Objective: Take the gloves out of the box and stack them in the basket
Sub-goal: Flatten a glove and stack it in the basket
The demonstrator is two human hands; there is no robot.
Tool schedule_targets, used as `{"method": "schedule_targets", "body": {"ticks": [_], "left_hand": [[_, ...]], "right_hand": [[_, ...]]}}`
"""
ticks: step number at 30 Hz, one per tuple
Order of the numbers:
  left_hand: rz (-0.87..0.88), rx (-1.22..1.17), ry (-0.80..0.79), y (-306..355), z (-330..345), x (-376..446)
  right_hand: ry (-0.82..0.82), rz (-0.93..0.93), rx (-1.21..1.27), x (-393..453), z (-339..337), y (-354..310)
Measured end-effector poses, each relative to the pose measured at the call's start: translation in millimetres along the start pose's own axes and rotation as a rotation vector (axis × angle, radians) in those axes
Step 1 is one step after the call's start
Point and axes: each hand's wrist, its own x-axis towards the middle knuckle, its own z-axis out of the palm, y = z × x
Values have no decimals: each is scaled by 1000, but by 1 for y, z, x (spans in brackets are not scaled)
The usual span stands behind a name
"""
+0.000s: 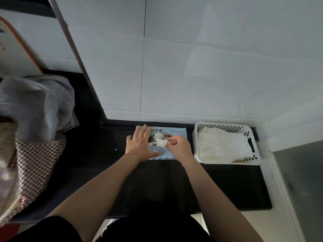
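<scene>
1. Looking down from head height, a dark counter (227, 186) runs along a white tiled wall (192, 67), with a person's two bare forearms reaching forward over it.
2. A pale blue glove box (176, 132) lies flat against the wall, its opening facing up.
3. The left hand (139, 145) rests on the box with fingers straight and spread, palm down — most likely pinning the light carton so it does not lift as a glove is drawn out.
4. The right hand (178, 145) has its fingertips pinched on a crumpled white glove (160, 141) at the opening; the glove is partly out, its lower end hidden in the box.
5. Just beside the box, on the right, stands a white perforated basket (225, 125). Inside lies a flat pile of white gloves (222, 145) — so the task looks well under way, though how many remain in the box cannot be told.
6. The basket's closeness keeps the carry short for the pulling hand.
7. Far left, a checked fabric bag (35, 163) holds grey cloth, away from the work.
</scene>
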Motion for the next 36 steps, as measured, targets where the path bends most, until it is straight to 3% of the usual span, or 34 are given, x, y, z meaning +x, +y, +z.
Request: {"method": "schedule_targets", "body": {"ticks": [9, 15, 19, 23, 30, 36], "left_hand": [[-4, -8, 3, 1, -1, -1], [6, -90, -12, 0, -5, 0], [13, -309, -6, 7, -29, 4], [167, -674, 115, 31, -66, -2], [229, -880, 146, 48, -123, -11], [269, -1090, 154, 48, -147, -21]], "right_hand": [[287, -43, 78, -6, -23, -6], [246, -172, 164, -11, -42, -30], [251, -192, 255, -19, -55, -45], [189, -216, 280, -28, -66, -61], [285, -382, 362, -38, -95, -91], [123, -313, 417, -41, -104, -91]]}}
